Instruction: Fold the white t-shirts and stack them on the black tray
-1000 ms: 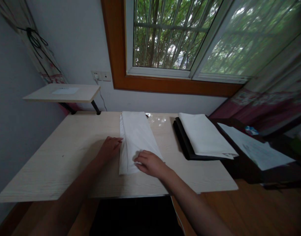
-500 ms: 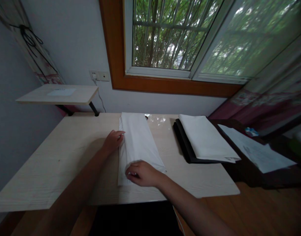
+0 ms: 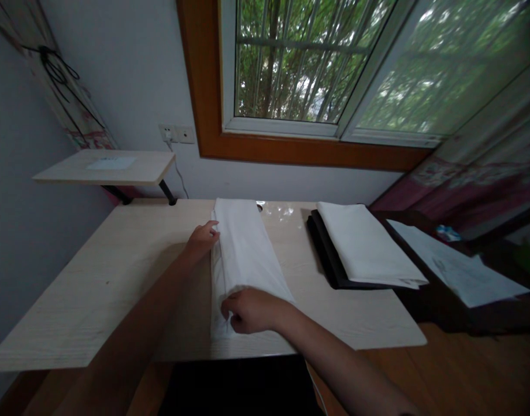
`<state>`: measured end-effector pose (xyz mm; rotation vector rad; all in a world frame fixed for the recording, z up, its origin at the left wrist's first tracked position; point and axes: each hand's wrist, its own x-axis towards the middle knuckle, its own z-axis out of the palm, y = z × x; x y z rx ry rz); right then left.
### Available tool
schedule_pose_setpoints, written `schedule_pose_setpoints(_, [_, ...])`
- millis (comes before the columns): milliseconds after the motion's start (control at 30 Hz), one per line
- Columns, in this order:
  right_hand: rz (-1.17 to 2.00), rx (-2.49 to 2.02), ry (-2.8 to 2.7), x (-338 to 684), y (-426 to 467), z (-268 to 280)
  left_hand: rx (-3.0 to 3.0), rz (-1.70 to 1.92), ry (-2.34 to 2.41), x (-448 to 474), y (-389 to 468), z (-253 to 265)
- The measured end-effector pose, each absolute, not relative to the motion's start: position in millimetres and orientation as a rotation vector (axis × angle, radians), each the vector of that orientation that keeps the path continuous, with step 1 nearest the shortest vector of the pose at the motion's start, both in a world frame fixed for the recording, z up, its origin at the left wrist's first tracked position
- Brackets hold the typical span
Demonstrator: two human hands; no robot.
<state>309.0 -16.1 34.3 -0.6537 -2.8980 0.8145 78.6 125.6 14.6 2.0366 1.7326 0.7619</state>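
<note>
A long folded white cloth [image 3: 252, 248] lies lengthwise on the pale wooden desk [image 3: 86, 277], with layers showing along its left side. At the far part of that left edge, my left hand [image 3: 203, 238] has thumb and fingers closed on the fabric. My right hand [image 3: 252, 310] rests over the near end, its fingers curled down and pinching the upper layer close to the left fold. The right hand's fingertips are partly hidden beneath it.
To the right, another folded white cloth [image 3: 364, 245] sits on black folded fabric [image 3: 327, 254]. Beyond it, a paper sheet [image 3: 458, 263] lies on a dark surface. A raised shelf [image 3: 147, 167] stands at the back left, below a wall socket [image 3: 177, 134]. A window [image 3: 303, 63] is behind the desk.
My left hand has shifted slightly away from me along the cloth's left edge. My right hand has moved slightly nearer to me, and the near-left fold looks a little different.
</note>
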Motion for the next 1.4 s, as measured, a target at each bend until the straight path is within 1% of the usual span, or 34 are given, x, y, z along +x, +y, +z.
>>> schedule_pose_setpoints(133, [0.684,-0.652,-2.898,309,-19,36,1.877,0.659,1.726,85,132,16])
schedule_pose_setpoints(233, [0.635,-0.562,-2.825,311,-18,38,1.844,0.615,1.687,88,130,13])
schedule_pose_setpoints(367, [0.709,-0.438,-2.818,312,-16,40,1.827,0.654,1.634,89,124,8])
schedule_pose_setpoints(533, [0.821,-0.487,-2.823,311,-18,52,1.724,0.754,1.554,85,118,8])
schedule_pose_setpoints(767, [0.908,-0.383,-2.677,308,-19,80,1.539,0.953,1.317,84,108,20])
schedule_pose_setpoints(833, [0.921,-0.356,-2.641,307,-19,87,1.439,0.958,1.255,86,100,27])
schedule_pose_setpoints(933, [0.95,-0.347,-2.6,306,-20,94,1.325,0.824,1.131,90,82,39])
schedule_pose_setpoints(1067, [1.0,-0.345,-2.567,305,-19,98,1.438,0.57,0.984,91,60,53])
schedule_pose_setpoints(1267, [0.962,-0.284,-2.568,291,-18,105,1.456,0.615,1.007,77,58,66])
schedule_pose_setpoints(1400, [0.903,-0.263,-2.675,269,-22,96,1.448,0.432,1.01,56,57,61])
